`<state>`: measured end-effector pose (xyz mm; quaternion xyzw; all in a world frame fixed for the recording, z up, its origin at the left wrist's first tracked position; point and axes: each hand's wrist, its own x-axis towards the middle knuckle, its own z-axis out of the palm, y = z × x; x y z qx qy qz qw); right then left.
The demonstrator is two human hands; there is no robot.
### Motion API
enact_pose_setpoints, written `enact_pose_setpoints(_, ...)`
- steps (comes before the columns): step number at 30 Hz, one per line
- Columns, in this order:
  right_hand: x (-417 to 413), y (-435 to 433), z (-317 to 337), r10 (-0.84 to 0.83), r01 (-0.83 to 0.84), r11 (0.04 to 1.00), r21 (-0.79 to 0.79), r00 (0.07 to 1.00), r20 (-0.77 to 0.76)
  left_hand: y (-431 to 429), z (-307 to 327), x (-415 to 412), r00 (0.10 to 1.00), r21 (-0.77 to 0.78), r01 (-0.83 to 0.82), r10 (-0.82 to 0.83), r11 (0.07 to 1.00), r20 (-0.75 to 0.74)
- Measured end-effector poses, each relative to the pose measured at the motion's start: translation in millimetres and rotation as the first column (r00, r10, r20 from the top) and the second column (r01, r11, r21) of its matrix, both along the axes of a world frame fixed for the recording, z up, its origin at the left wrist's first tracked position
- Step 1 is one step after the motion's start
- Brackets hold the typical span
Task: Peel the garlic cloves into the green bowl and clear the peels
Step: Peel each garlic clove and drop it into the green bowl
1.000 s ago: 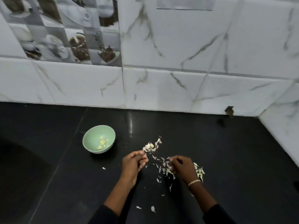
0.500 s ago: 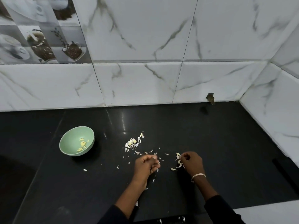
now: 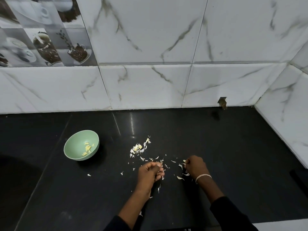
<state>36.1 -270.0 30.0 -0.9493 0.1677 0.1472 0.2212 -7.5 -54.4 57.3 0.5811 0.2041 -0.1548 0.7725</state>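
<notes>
The green bowl (image 3: 73, 148) stands on the black counter at the left, with several peeled yellow cloves (image 3: 87, 148) inside. White garlic peels (image 3: 139, 147) lie in a small heap right of the bowl, and more scraps trail toward my hands. My left hand (image 3: 150, 172) is curled with peels pinched at its fingertips. To its right, my right hand (image 3: 195, 166), with a bracelet at the wrist, has its fingers curled around peels on the counter. Loose peels (image 3: 180, 177) lie between the two hands.
The black counter (image 3: 233, 147) ends at white marble wall tiles behind and at the right. A stray peel (image 3: 89, 175) lies below the bowl. A small dark notch (image 3: 222, 102) sits at the base of the back wall. A dark sink area is at the far left.
The view has swung to the right and down. Both hands moved toward me, away from the heap, dragging and gathering peels; the scatter between them has thinned.
</notes>
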Motion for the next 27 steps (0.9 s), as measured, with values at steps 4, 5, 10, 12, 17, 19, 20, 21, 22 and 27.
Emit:
enact_pose_setpoints(4, 8, 0, 7, 0.064, -0.064, 0.998, 0.005, 0.997, -0.049, -1, -1, 2, 1.000, 0.011, 0.005, -0.005, 1.000, 0.017)
enact_pose_setpoints(5, 8, 0, 7, 0.074, -0.073, 0.997, 0.020, 0.996, -0.055, -2, -1, 2, 1.000, 0.017, 0.008, -0.008, 1.000, 0.024)
enact_pose_setpoints(10, -9, 4, 21, -0.036, -0.005, 0.975, 0.223, 0.983, 0.181, -1, -2, 4, 0.997, 0.046, 0.023, -0.026, 0.999, 0.067)
enact_pose_setpoints(12, -18, 18, 30, -0.162, 0.027, 0.867, 0.498, 0.960, 0.229, 1, -2, 7, 0.996, 0.042, 0.031, -0.035, 0.999, 0.087)
enact_pose_setpoints(17, -27, 54, 42, -0.256, -0.032, 0.498, 0.867, 0.949, 0.182, 1, 4, 14, 0.989, -0.014, 0.072, -0.069, 0.997, 0.128)
enact_pose_setpoints(19, -27, 65, 47, -0.265, -0.071, 0.466, 0.882, 0.940, 0.215, 3, 9, 15, 0.984, -0.033, 0.095, -0.089, 0.995, 0.153)
enact_pose_setpoints(20, -27, 69, 49, -0.275, -0.082, 0.463, 0.883, 0.933, 0.231, 5, 12, 16, 0.982, -0.039, 0.101, -0.093, 0.994, 0.164)
enact_pose_setpoints(21, -27, 73, 51, -0.282, -0.093, 0.466, 0.880, 0.927, 0.248, 7, 15, 16, 0.981, -0.042, 0.100, -0.091, 0.994, 0.173)
enact_pose_setpoints(22, -26, 76, 53, -0.285, -0.106, 0.468, 0.877, 0.922, 0.263, 10, 18, 17, 0.979, -0.040, 0.094, -0.085, 0.995, 0.184)
enact_pose_setpoints(27, -25, 88, 60, -0.245, -0.148, 0.532, 0.834, 0.916, 0.319, 26, 32, 20, 0.961, 0.040, 0.070, -0.078, 0.997, 0.265)
